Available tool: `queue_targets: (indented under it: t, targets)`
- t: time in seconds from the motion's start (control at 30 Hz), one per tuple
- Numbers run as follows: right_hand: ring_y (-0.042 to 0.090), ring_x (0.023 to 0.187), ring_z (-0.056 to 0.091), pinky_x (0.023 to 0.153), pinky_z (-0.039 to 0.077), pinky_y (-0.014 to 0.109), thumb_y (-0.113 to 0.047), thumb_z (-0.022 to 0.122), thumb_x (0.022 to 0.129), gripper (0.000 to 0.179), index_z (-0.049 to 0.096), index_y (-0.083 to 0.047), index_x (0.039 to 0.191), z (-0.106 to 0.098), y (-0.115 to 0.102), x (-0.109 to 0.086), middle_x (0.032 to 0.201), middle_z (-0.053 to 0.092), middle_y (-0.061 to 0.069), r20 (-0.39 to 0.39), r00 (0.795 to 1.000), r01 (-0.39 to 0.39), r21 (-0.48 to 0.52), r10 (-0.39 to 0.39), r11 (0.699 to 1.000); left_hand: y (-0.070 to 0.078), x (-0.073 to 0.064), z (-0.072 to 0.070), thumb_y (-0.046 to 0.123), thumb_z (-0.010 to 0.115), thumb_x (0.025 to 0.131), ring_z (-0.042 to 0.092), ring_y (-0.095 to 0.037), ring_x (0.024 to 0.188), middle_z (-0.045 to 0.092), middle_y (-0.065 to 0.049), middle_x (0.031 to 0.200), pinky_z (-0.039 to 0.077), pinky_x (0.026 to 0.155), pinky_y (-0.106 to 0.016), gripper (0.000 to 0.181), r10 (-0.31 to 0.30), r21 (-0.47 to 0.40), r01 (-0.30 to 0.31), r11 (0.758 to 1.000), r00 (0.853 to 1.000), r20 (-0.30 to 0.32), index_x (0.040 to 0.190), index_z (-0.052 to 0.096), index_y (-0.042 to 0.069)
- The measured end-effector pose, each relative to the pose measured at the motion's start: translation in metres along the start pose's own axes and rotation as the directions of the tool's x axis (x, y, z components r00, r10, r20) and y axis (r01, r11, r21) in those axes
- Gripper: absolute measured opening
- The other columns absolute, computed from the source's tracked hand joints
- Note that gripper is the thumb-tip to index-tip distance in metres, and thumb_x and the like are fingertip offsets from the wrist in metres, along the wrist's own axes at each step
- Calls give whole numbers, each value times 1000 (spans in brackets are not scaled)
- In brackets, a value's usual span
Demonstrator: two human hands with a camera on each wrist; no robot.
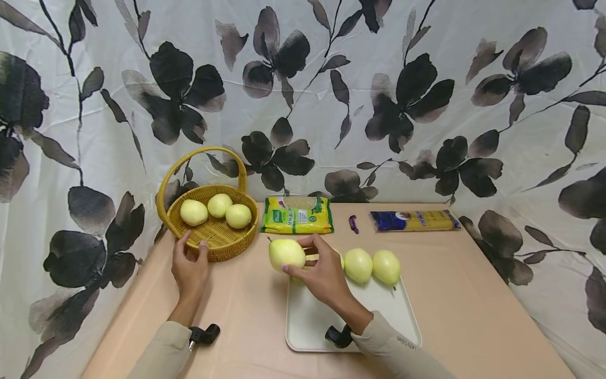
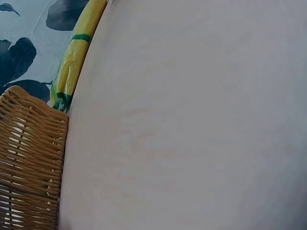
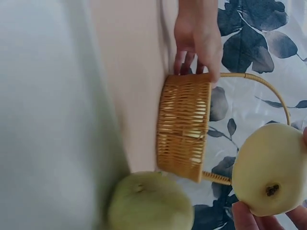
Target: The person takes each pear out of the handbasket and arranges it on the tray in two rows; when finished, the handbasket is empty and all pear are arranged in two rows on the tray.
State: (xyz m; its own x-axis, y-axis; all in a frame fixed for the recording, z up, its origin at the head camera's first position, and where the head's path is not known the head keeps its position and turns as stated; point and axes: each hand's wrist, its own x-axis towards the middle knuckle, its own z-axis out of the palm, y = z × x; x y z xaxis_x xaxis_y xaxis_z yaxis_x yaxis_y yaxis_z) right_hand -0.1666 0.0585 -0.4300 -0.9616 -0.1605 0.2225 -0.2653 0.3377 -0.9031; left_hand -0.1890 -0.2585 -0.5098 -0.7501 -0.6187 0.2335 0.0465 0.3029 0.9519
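Observation:
My right hand [image 1: 326, 276] holds a pale yellow-green pear [image 1: 286, 254] between thumb and fingers, above the table near the tray's far left corner. In the right wrist view this pear [image 3: 268, 167] shows its dark blossom end. At the left, my left hand [image 1: 190, 273] grips the near rim of a woven basket [image 1: 227, 250]; the right wrist view shows its thumb on the rim and fingers against the side. Three pears [image 1: 194, 212] lie inside the basket. Several more pears [image 1: 358, 265] sit on the white tray [image 1: 312, 326], partly hidden by my right hand.
Behind the tray lie a yellow-green food packet [image 1: 297, 215], a small purple-wrapped candy [image 1: 353, 224] and a blue-and-yellow packet [image 1: 414, 220]. The basket's tall handle [image 1: 202, 150] arches above it. A floral curtain [image 1: 331, 105] hangs along the table's back edge.

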Motion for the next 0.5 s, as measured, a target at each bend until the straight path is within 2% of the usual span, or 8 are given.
queue_targets:
  t: [0.13,0.33,0.5]
  targets:
    - [19,108,71,85,67,35,-30,98,76,54,67,-20,120,-6,10,-15,123,71,2,-2,1000,-23,-12,23,1000,0,0,0,28,62,107,41,-28,154,44,-10,166,46,121,-56,55,7,5,-7,1000,1000,-5,158,49,13]
    - [22,109,71,82,66,26,-29,97,77,55,65,-14,120,-13,22,-33,123,69,9,24,997,-67,-10,68,998,-2,1,-1,30,62,107,38,-26,157,42,-8,167,44,123,-54,55,-3,7,3,1000,1000,-3,159,48,16]
    - [23,110,69,81,67,29,-31,97,78,55,65,-14,118,-17,33,-47,121,68,9,40,994,-96,-42,98,994,-2,3,0,30,62,107,38,-24,157,43,-7,167,44,123,-55,55,6,9,-6,1000,1000,-4,158,49,16]
